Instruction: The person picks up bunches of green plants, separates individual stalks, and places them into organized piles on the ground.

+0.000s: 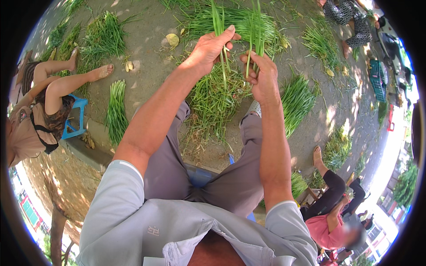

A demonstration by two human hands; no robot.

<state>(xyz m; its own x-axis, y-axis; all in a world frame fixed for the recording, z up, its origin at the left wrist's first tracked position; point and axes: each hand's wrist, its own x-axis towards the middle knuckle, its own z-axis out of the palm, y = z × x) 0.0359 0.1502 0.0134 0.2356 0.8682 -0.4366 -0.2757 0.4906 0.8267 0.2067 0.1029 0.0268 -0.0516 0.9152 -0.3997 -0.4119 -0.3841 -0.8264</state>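
My left hand (pixel 208 49) is closed around a few long green chive stalks (pixel 218 20), with the thumb pointing up along them and their pale ends hanging below the fingers. Close by on the right, my right hand (pixel 265 74) pinches another small bunch of chives (pixel 257 35), leaves upward. Both hands are raised over a loose, tangled heap of green and yellowish trimmings (pixel 215 106) between my feet. Beyond the hands lies a wide pile of chives (pixel 266 29). A neatly aligned bundle (pixel 116 111) rests left of my legs, and a thicker bundle (pixel 298 99) lies to the right.
More chive piles (pixel 104 37) lie far left and far right (pixel 321 44). At left a person sits on a blue stool (pixel 76 116); another in a pink top (pixel 330 230) sits lower right. A third person (pixel 348 22) is far right, near a green crate (pixel 378 80). A tree trunk (pixel 57 230) stands lower left.
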